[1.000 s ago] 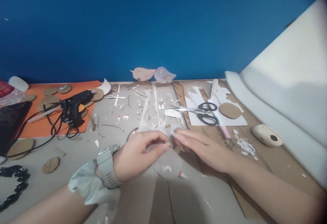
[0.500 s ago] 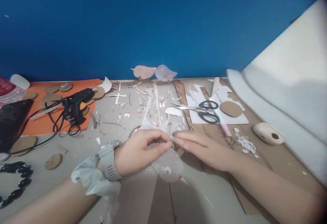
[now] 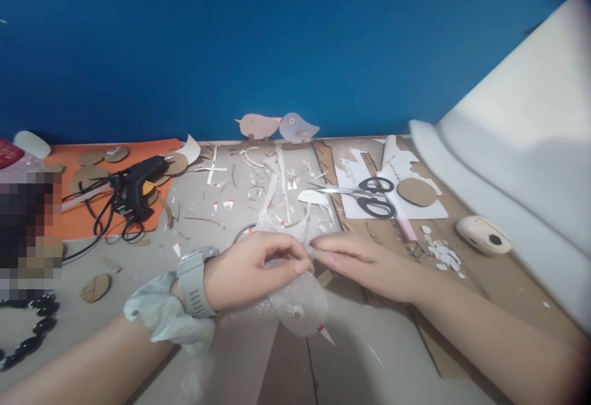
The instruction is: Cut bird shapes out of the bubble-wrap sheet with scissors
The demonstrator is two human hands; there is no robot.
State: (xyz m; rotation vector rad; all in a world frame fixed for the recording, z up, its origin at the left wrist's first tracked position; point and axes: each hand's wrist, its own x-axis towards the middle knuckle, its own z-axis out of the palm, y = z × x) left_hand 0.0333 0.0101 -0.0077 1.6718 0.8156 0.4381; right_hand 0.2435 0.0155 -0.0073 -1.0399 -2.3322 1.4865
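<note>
My left hand, with a grey watch and a pale scrunchie at the wrist, is closed on a pale translucent bird cutout. The bird points down and right; it has a round eye and a red-and-white pointed beak. My right hand meets the left fingertips at the bird's upper edge, its fingers pressed together. Whatever they pinch there is hidden. Beneath and behind the left hand lies a clear, glittery plastic sheet.
Two finished-looking birds, pink and bluish, stand by the blue wall. Scissors lie on paper at right, near a cardboard disc, white dots and a cream case. A black glue gun rests on orange card.
The bird's head has tilted slightly downward and left. Both hands keep nearly the same pose, and the view has shifted a little. A pixelated patch now covers part of the left edge.
</note>
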